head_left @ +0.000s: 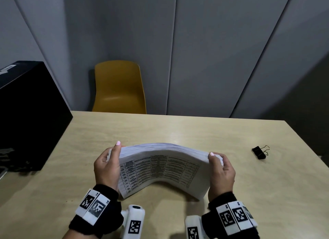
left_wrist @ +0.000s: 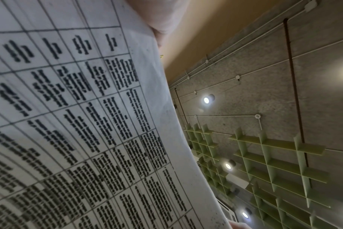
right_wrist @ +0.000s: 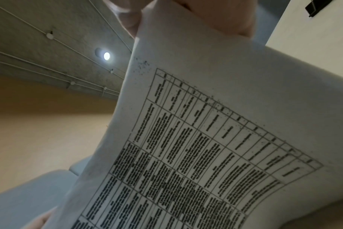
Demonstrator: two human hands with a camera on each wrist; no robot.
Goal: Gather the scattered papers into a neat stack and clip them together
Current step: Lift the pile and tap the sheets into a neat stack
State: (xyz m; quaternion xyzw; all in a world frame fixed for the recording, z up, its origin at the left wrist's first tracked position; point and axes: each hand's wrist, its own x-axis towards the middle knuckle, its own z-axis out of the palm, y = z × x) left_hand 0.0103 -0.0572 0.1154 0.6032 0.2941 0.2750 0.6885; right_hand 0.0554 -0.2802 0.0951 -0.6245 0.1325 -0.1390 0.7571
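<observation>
A thick stack of printed papers (head_left: 160,169) stands on its long edge on the wooden table (head_left: 178,130), bowed into an arch, its near sheet showing a table of text. My left hand (head_left: 106,165) grips the stack's left end and my right hand (head_left: 220,171) grips its right end, thumbs on the near face. The printed sheet fills the left wrist view (left_wrist: 78,124) and the right wrist view (right_wrist: 196,147). A black binder clip (head_left: 259,152) lies on the table to the right, apart from both hands; it also shows at the top corner (right_wrist: 317,6).
A black box (head_left: 26,117) stands on the table's left side. A yellow chair (head_left: 119,87) sits behind the far edge, before grey wall panels. Bare tabletop lies between the stack and the clip.
</observation>
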